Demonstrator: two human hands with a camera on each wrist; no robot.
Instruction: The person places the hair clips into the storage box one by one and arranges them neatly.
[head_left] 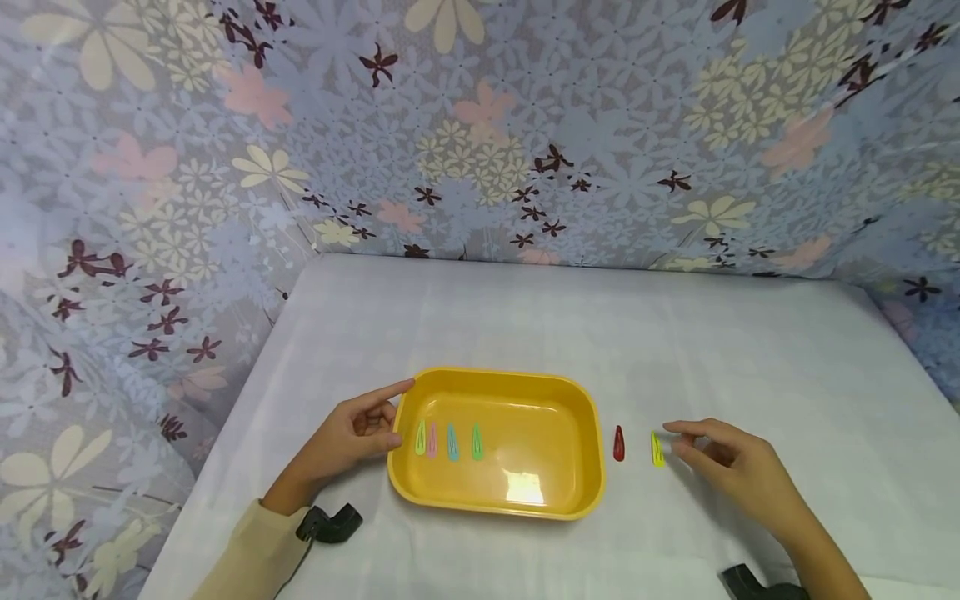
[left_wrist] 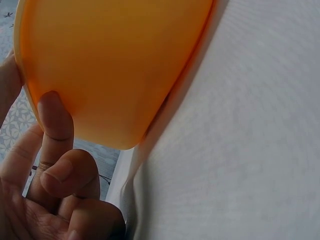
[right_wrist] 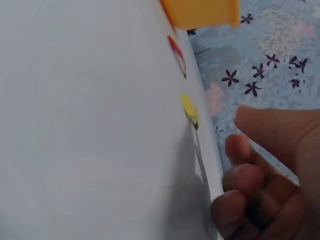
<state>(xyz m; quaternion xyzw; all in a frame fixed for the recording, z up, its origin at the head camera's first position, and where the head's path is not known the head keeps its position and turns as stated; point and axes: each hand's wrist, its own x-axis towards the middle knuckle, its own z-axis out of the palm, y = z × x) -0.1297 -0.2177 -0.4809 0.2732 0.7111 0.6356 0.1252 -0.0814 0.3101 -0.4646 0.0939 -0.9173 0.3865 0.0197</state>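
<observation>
A yellow plastic tray (head_left: 487,505) stands on the white cloth. My left hand (head_left: 348,437) holds its left rim, thumb and index finger on the edge; in the left wrist view one fingertip presses the outer wall. Inside the tray's left half lie snap hair clips in a row: lime (head_left: 421,437), pink (head_left: 432,440), blue (head_left: 452,442) and green (head_left: 476,442). Right of the tray, a red hair clip (head_left: 618,443) and a yellow hair clip (head_left: 657,449) lie on the cloth. My right hand (head_left: 731,462), holding nothing, hovers beside the yellow clip with thumb and index finger apart.
White cloth (head_left: 555,317) covers the table under everything. Floral fabric (head_left: 480,125) hangs behind the table and along its left side. A dark wrist-worn device (head_left: 330,523) sits at my left wrist, another (head_left: 761,583) at my right.
</observation>
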